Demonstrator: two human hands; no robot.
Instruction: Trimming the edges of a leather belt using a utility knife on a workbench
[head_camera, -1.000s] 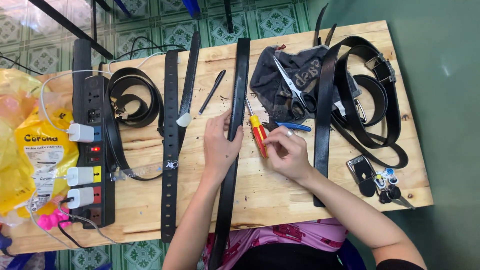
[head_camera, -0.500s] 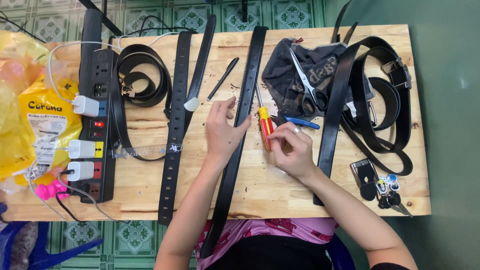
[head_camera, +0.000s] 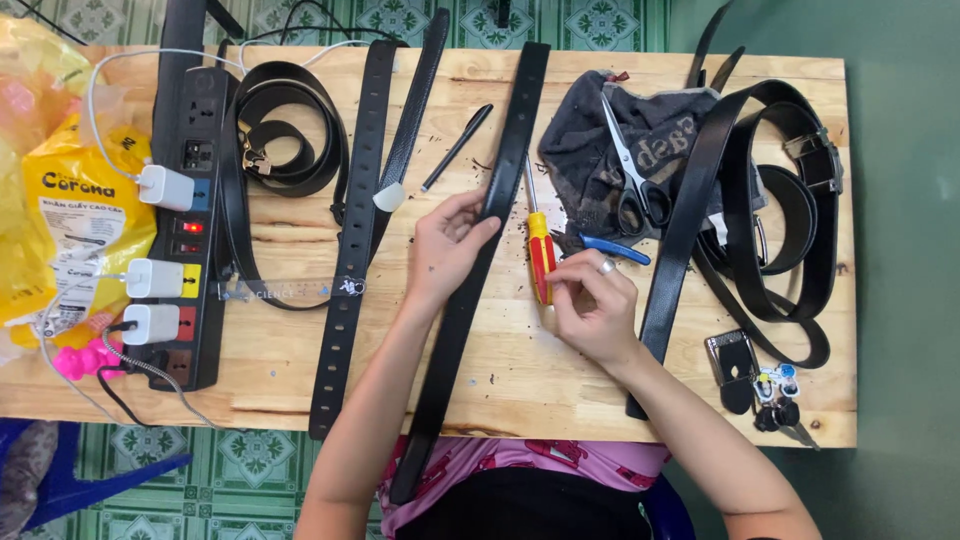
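A long black belt (head_camera: 500, 180) runs down the middle of the wooden table (head_camera: 520, 370) and hangs over its near edge. My left hand (head_camera: 445, 250) presses on this belt, fingers curled over its left edge. My right hand (head_camera: 595, 305) rests just right of the belt, its fingertips touching the red and yellow handle of a screwdriver (head_camera: 540, 255) that lies on the table. A ring shows on one finger. Small dark scraps are scattered on the wood around both hands.
A black pen (head_camera: 455, 148), a punched black belt (head_camera: 355, 230), a coiled belt (head_camera: 285, 130) and a power strip (head_camera: 185, 220) with white chargers lie left. Scissors (head_camera: 635, 175) on a dark cloth (head_camera: 650, 130), blue-handled pliers (head_camera: 610, 247), more belts (head_camera: 770, 230), keys (head_camera: 775, 390) lie right. Yellow bag (head_camera: 75, 210) far left.
The camera has shifted so the table sits higher and more level in view. My right hand has slid slightly down along the screwdriver handle. My left hand stays on the belt.
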